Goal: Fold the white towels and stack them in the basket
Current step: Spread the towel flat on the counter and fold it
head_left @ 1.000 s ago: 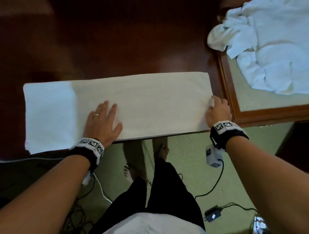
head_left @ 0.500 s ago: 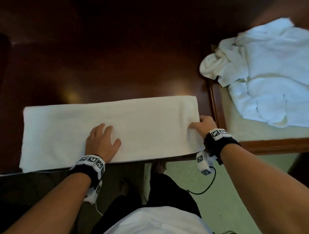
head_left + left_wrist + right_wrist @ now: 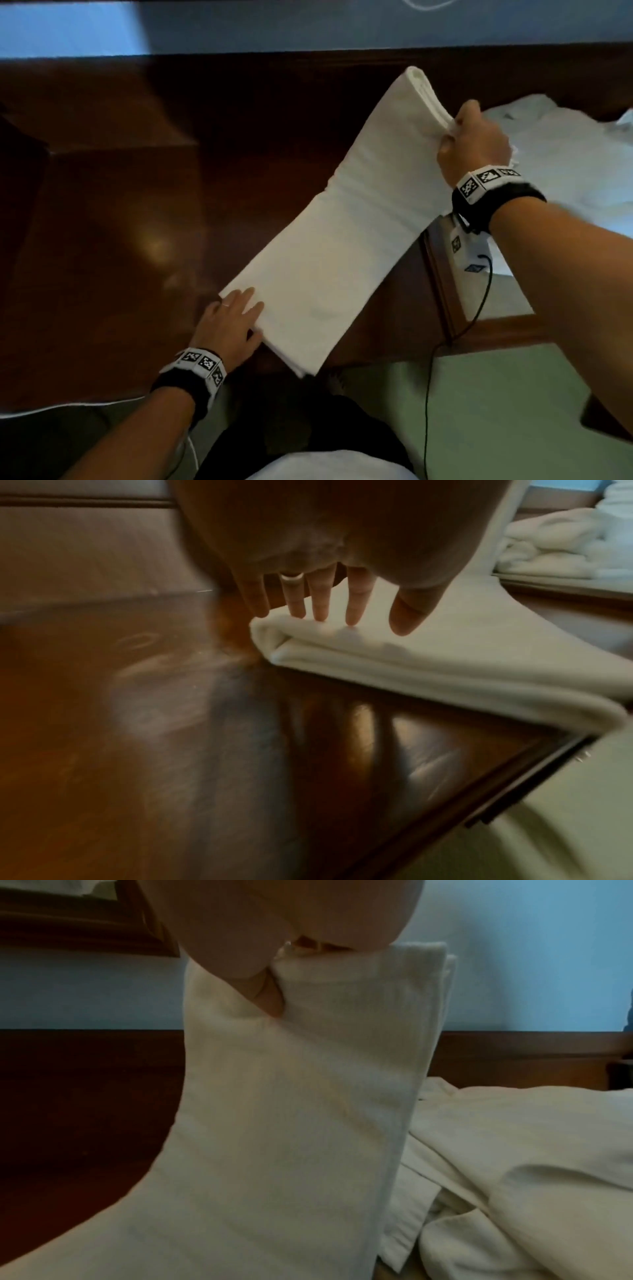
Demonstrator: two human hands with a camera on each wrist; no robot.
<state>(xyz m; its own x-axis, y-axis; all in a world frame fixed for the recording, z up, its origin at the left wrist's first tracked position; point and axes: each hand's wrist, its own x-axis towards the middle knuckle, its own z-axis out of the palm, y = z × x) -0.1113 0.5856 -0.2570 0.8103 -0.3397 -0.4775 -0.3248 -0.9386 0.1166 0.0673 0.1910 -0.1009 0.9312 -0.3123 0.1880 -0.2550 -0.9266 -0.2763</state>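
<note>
Head view shows a long white towel (image 3: 329, 240), folded into a narrow strip of several layers, stretched at a slant across a dark wooden table (image 3: 113, 212). Its near end lies flat on the table by the front edge, with one corner reaching just past that edge, and its far end is raised off the surface.

At the raised end, the right hand (image 3: 474, 145) grips the towel along its right side; fingers and thumb are curled round the stacked layers and bunch them. The right wrist view shows the same pinch from close by, with the thumb (image 3: 270, 1001) pressed into the cloth and the strip hanging down from it in a curve toward the table.

At the near end, the left hand (image 3: 229, 329) rests on the left corner of the towel with its fingers straight and spread, holding nothing. In the left wrist view the fingertips (image 3: 320, 612) touch the top of the rounded fold, and a ring (image 3: 291, 577) sits on one finger.

To the right of the table, behind the right forearm, lies a heap of loose white towels (image 3: 565, 161) on a pale surface with a wooden frame (image 3: 442, 284). Both wrists wear black bands with black-and-white square markers (image 3: 486, 178), and a dark cable (image 3: 428, 394) hangs from the right one. I cannot make out a basket in any view.
</note>
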